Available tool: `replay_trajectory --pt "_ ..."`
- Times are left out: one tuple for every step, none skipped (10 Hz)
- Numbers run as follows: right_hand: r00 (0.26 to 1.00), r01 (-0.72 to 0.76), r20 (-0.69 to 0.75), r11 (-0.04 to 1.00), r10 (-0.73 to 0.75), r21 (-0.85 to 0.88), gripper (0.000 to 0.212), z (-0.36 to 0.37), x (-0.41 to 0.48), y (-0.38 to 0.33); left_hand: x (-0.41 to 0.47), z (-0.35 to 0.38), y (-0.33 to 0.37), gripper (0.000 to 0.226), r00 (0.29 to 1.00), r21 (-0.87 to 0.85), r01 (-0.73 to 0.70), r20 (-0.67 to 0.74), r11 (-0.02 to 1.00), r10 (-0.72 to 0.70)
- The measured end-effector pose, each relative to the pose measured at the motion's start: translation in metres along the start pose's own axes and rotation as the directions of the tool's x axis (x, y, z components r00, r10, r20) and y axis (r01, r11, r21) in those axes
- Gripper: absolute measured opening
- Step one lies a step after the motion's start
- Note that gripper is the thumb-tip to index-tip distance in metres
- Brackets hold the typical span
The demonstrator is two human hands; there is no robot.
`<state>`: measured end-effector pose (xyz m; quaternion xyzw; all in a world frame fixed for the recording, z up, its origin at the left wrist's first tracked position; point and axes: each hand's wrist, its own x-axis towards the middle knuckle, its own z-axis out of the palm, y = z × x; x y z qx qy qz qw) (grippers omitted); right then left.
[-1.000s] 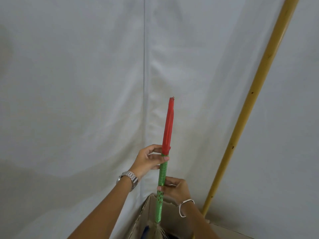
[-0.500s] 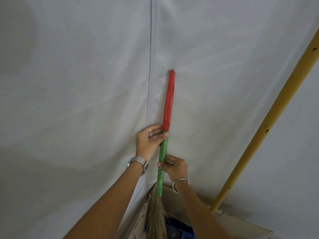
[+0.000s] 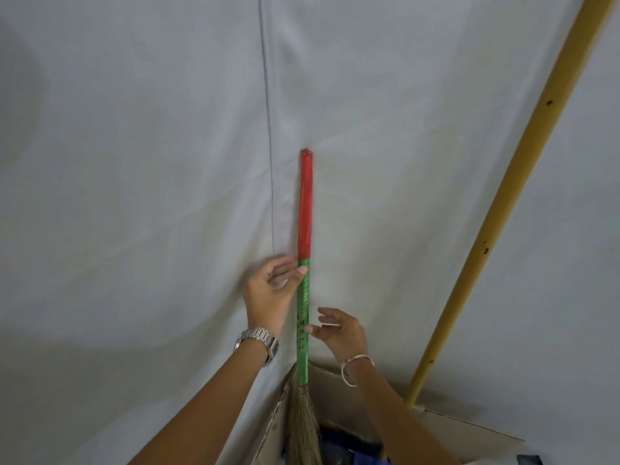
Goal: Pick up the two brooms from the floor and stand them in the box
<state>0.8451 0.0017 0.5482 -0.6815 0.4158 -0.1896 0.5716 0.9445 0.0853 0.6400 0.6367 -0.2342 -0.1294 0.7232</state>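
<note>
A grass broom [image 3: 304, 229] with a red-and-green handle stands upright in the cardboard box [image 3: 469, 431], its handle leaning against the white cloth wall. Its straw bristles reach down into the box. My left hand [image 3: 270, 292] is beside the green part, fingers spread, only the thumb tip touching the handle. My right hand [image 3: 339, 330] hovers just right of the handle, fingers apart, holding nothing. A second broom with a long yellow stick [image 3: 496, 209] stands slanted at the right, its lower end in the box.
A white cloth wall [image 3: 134, 162] with a vertical seam fills the background. Something blue [image 3: 355, 454] lies inside the box, below the bristles. The box flaps stand open at the bottom of the view.
Both hands have let go of the red-and-green handle and opened. The broom now stands lower in the box, leaning on the cloth. The view has tilted down.
</note>
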Motion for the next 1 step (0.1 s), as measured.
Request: replay_trajectory --pt "0.991 0.078 -0.094 0.988 -0.091 -0.136 0.051 -0.0217 -0.0288 0.0029 -0.0239 -0.0093 0.0117 0.026 0.978 0.358 -0.198 0.017 0.912 0.206"
